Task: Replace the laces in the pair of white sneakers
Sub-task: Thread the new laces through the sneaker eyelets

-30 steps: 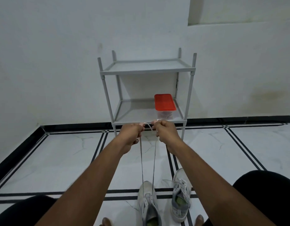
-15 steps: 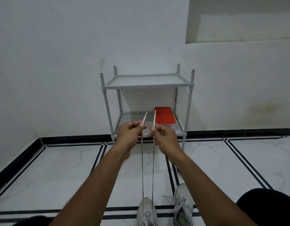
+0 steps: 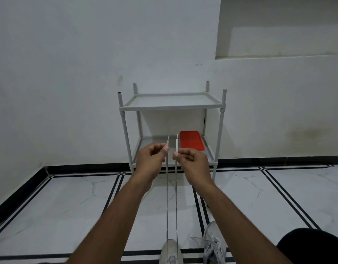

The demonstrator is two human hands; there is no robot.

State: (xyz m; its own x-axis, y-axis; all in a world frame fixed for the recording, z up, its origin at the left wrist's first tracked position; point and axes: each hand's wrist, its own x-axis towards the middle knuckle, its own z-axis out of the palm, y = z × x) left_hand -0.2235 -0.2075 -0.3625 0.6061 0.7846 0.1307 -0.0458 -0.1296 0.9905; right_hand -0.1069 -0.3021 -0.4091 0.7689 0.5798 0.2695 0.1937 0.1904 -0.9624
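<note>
up front, the left hand (image 3: 152, 159) pinches one lace end (image 3: 167, 142) and the right hand (image 3: 193, 161) pinches the other, both strands of the lace (image 3: 167, 197) taut down to the near white sneaker (image 3: 171, 252) on the floor (image 3: 59, 202); the second sneaker (image 3: 213, 242) lies just beside it, toward the floor's near edge.

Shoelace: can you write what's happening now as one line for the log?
left hand: pinches lace end | right hand: pinches other end | lace: taut, runs to left sneaker | right sneaker: beside it

Dim even indoor light, soft shadows, wide-angle edge distortion
</note>
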